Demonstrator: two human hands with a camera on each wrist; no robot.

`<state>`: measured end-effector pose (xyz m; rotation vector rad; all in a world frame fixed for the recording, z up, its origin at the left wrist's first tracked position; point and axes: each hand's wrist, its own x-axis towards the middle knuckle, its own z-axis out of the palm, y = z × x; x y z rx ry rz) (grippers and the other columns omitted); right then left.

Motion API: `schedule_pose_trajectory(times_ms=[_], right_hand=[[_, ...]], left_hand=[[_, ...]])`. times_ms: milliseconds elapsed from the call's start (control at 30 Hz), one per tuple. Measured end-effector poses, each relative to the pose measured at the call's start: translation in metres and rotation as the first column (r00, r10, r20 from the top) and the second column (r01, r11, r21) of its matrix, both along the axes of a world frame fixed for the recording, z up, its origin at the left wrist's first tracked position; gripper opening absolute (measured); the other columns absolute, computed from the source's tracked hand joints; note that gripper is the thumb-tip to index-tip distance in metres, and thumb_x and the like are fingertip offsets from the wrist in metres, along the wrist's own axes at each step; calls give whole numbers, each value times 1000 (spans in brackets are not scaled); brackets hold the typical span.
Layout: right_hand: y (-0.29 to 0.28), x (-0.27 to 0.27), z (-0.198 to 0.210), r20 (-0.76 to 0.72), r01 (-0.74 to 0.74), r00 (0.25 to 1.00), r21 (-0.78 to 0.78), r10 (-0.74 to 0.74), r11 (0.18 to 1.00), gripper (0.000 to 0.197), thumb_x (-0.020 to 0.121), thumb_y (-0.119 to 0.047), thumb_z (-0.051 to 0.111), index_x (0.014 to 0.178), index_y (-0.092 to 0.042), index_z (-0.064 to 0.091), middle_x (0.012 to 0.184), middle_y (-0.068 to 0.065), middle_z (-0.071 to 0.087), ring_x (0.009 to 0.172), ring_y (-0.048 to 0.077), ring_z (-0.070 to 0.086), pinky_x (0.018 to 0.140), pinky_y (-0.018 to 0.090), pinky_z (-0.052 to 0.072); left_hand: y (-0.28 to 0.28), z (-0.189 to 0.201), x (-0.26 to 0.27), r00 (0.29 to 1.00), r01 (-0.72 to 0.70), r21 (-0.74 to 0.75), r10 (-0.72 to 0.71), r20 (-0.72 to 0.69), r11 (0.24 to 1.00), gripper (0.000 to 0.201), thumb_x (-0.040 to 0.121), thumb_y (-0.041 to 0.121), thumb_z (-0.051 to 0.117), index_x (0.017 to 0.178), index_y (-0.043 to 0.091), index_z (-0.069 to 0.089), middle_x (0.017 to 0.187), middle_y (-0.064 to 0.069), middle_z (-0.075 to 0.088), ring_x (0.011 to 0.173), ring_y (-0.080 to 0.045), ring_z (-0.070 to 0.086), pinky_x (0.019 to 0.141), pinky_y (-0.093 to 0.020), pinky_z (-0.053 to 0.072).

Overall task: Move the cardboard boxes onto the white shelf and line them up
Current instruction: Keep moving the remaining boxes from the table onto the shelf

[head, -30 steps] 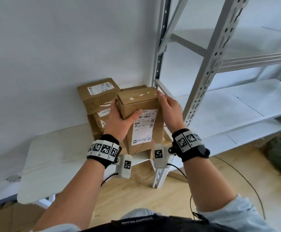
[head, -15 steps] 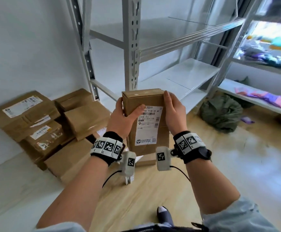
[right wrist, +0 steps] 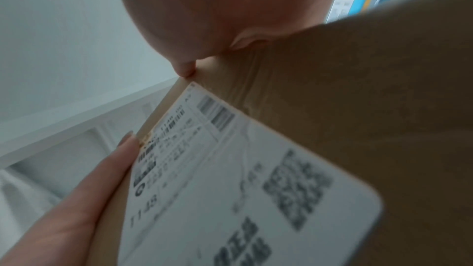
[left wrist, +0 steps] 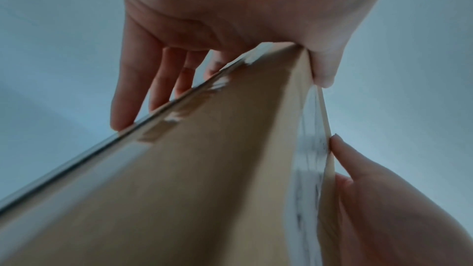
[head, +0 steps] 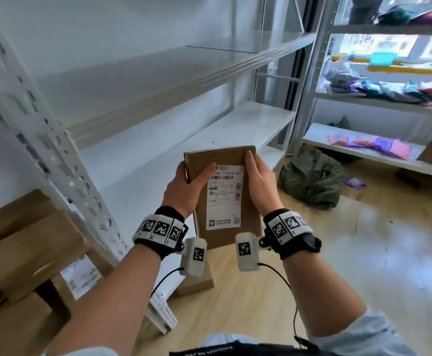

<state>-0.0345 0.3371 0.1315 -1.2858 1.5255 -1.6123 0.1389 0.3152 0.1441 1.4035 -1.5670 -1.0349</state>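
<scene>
A brown cardboard box (head: 225, 173) with a white shipping label hangs upright in the air, in front of the white shelf (head: 248, 122). My left hand (head: 184, 186) grips its left edge, thumb across the front (right wrist: 107, 175) and fingers (left wrist: 128, 92) behind. My right hand (head: 257, 181) grips the right edge, thumb along the front. The box (left wrist: 204, 169) fills the left wrist view, and its label (right wrist: 230, 189) fills the right wrist view. Several more cardboard boxes (head: 29, 242) lie stacked at the lower left, beyond the shelf's end.
A perforated white shelf post (head: 55, 150) slants across the left, close to my left arm. A small box (head: 196, 281) stands on the wooden floor under my wrists. A green bag (head: 312, 178) lies on the floor at right, before a second rack (head: 389, 98) of coloured cloths.
The box has come off the stack and travelled right, past the shelf post, to in front of the shelf. Both hands keep the same hold. The stack has slid to the lower left of the view.
</scene>
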Motion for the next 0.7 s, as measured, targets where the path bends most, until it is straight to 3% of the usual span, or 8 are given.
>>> schedule_pose_trajectory(times_ms=[67, 167, 367, 600, 700], right_hand=[[-12, -43, -3, -23, 28, 999, -4, -28, 1000, 27, 101, -50, 42, 114, -37, 62, 104, -15, 70, 101, 4, 65, 97, 42, 51], [-35, -97, -11, -42, 81, 996, 14, -81, 997, 40, 94, -60, 40, 114, -34, 64, 107, -11, 71, 103, 9, 66, 96, 46, 51], [-98, -179, -31, -35, 147, 989, 26, -146, 989, 36, 99, -53, 41, 110, -29, 65, 104, -9, 71, 100, 9, 65, 94, 45, 52], [-214, -271, -52, -110, 203, 974, 41, -197, 978, 29, 104, -45, 41, 118, -32, 62, 109, -10, 70, 103, 6, 64, 96, 38, 51], [-274, -315, -51, -149, 218, 967, 50, -209, 975, 30, 104, -46, 40, 119, -32, 62, 108, -10, 70, 102, 6, 64, 96, 41, 51]], left_hand=[[-20, -1, -42, 1000, 25, -2, -25, -1, 1000, 98, 43, 102, 50, 118, 39, 54, 102, 10, 73, 94, -19, 70, 91, -46, 55], [-48, -5, -98, 997, 70, -3, -70, 21, 998, 98, 47, 101, 48, 121, 38, 52, 104, 9, 72, 96, -20, 70, 93, -46, 55], [-120, -17, -185, 990, 126, 23, -128, 62, 992, 91, 55, 94, 49, 124, 36, 52, 105, 10, 70, 98, -19, 68, 95, -44, 53], [-251, -54, -281, 981, 192, 65, -192, -3, 979, 90, 54, 93, 55, 127, 41, 50, 110, 11, 70, 100, -18, 68, 97, -44, 52], [-314, -59, -325, 975, 224, 63, -223, -27, 973, 80, 60, 88, 59, 125, 42, 48, 110, 11, 69, 101, -18, 67, 98, -43, 51]])
